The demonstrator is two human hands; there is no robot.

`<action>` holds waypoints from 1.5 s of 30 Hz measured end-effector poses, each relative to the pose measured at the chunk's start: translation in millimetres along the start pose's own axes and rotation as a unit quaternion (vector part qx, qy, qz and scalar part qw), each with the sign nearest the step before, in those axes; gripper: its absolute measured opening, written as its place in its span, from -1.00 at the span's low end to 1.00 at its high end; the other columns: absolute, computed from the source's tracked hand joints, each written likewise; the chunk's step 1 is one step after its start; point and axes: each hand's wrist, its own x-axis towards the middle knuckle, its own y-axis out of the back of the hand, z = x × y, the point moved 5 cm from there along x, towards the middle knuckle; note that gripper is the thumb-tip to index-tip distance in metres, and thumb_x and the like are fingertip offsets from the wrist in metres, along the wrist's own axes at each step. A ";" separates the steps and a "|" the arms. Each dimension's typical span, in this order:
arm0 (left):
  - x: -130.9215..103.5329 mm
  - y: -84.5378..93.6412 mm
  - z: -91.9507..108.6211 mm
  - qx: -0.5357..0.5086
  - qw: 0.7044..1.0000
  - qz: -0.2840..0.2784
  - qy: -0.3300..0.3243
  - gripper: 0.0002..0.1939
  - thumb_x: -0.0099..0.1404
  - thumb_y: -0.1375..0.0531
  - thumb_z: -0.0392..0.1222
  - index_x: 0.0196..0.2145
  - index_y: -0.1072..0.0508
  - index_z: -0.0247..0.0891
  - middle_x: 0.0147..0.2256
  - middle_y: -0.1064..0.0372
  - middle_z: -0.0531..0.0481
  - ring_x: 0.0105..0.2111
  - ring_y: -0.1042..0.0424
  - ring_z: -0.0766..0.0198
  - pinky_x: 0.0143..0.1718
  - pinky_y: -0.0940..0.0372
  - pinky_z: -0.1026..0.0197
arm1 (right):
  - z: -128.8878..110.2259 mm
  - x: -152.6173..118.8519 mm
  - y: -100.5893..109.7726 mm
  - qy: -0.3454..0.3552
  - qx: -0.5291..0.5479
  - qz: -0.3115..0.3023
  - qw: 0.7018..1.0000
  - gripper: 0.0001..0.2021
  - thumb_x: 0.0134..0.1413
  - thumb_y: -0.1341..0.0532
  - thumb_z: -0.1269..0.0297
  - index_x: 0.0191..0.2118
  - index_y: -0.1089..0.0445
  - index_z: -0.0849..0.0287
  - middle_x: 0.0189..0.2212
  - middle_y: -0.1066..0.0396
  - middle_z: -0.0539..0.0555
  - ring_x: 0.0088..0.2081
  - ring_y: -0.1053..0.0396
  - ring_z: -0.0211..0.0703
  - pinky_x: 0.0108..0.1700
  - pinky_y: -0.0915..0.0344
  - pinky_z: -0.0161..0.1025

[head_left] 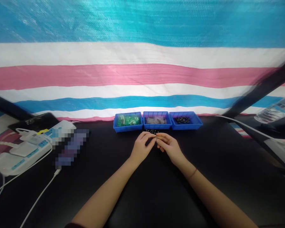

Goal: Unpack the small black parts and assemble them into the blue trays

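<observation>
My left hand (142, 145) and my right hand (170, 147) meet over the black table, their fingertips pinched together. Between them is a tiny shiny piece (156, 137), too small to name and partly covered by the fingers. Just beyond the fingertips, several small dark and silvery parts (152, 130) lie on the table. Three blue trays stand in a row behind: the left tray (128, 129) holds green and clear packets, the middle tray (156, 127) holds pale, clear-looking pieces, and the right tray (187, 127) holds small black parts.
A white power strip (35, 155) with plugs and cables lies on the left, beside a blurred-out phone (72, 148) on a white cable. At the right are a clear plastic bottle (274, 110) and another white cable (249, 126). A striped sheet (142, 76) hangs behind the table.
</observation>
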 end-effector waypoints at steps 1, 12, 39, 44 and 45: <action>-0.1 0.0 0.6 -0.001 1.000 0.000 -0.004 -0.87 0.34 -0.16 -0.23 -0.17 -0.47 -0.20 -0.20 -0.36 -0.05 -0.17 -0.41 0.22 -0.09 -0.35 0.15 | 0.0 0.0 0.0 -0.002 0.001 0.002 1.000 -0.68 -0.03 -0.36 0.20 -0.12 -0.43 0.17 -0.34 -0.45 0.07 -0.45 -0.32 -0.25 -0.55 -0.14 -0.35; -0.6 -0.5 2.6 -0.018 1.000 -0.001 -0.025 -0.82 0.35 -0.14 -0.25 -0.11 -0.48 -0.16 -0.21 -0.35 -0.05 -0.19 -0.41 0.24 -0.13 -0.37 0.16 | -2.1 -0.3 0.6 -0.005 -0.021 0.000 1.000 -0.74 0.07 -0.28 0.14 -0.18 -0.47 0.19 -0.57 -0.34 -0.03 -0.54 -0.23 -0.29 -0.52 -0.14 -0.32; -0.3 -2.7 -0.7 -0.019 0.999 -0.027 0.003 -0.85 0.34 -0.13 -0.22 -0.18 -0.48 -0.22 -0.23 -0.47 -0.05 -0.24 -0.46 0.22 -0.18 -0.37 0.16 | -6.4 -3.5 0.0 0.076 -0.089 0.016 0.993 -0.73 0.01 -0.34 0.18 -0.16 -0.41 0.13 -0.35 -0.41 0.04 -0.44 -0.33 -0.23 -0.46 -0.28 -0.28; 10.9 0.4 7.7 -0.042 0.999 -0.003 0.018 -0.80 0.36 -0.11 -0.24 -0.11 -0.46 -0.23 -0.17 -0.46 -0.09 -0.19 -0.45 0.20 -0.14 -0.37 0.13 | -23.5 8.4 21.1 0.112 -0.146 0.120 0.976 -0.72 0.02 -0.31 0.16 -0.16 -0.45 0.19 -0.39 -0.43 0.06 -0.51 -0.31 -0.26 -0.49 -0.30 -0.28; 13.1 2.4 17.9 -0.055 0.998 0.009 0.027 -0.81 0.37 -0.10 -0.24 -0.12 -0.47 -0.23 -0.17 -0.45 -0.09 -0.18 -0.45 0.20 -0.15 -0.37 0.14 | -29.9 12.1 32.3 0.127 -0.160 0.171 0.964 -0.70 0.02 -0.30 0.16 -0.13 -0.46 0.20 -0.36 -0.45 0.08 -0.51 -0.32 -0.26 -0.50 -0.30 -0.28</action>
